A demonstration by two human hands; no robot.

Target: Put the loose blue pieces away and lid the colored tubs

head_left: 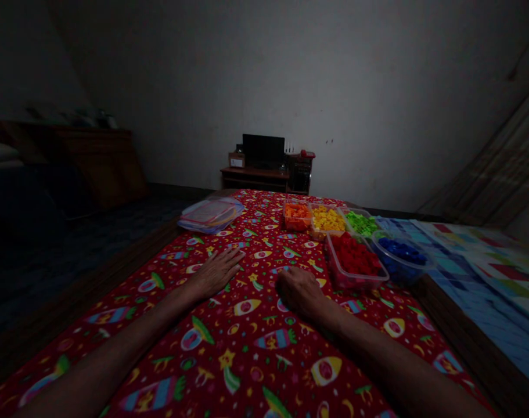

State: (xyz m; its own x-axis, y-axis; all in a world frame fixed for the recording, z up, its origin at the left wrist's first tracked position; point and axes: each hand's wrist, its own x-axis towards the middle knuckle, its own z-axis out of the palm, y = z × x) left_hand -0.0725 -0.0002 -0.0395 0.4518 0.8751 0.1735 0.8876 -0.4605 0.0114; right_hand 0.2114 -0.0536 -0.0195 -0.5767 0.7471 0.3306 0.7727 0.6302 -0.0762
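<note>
My left hand (pixel 216 273) lies flat, palm down, on the red patterned cloth (pixel 264 371), its fingers stretched out and nothing held. To its right, my right hand (pixel 302 290) rests on the same cloth, closed into a fist; the curled fingers hide whatever may be inside. Nearest to the fist is a clear tub of red pieces (pixel 355 255). Beside that stands a round tub of blue pieces (pixel 401 253). Behind them sit tubs of orange pieces (pixel 297 215), yellow pieces (pixel 328 219) and green pieces (pixel 360 223). Beyond my left hand lies a stack of clear lids (pixel 211 215).
Past the table's far end, a small desk (pixel 255 172) against the wall holds a dark monitor (pixel 263 150). A bed with a blue patterned cover (pixel 468 278) adjoins the right side. A wooden cabinet (pixel 103 168) stands at the left. The room is dim.
</note>
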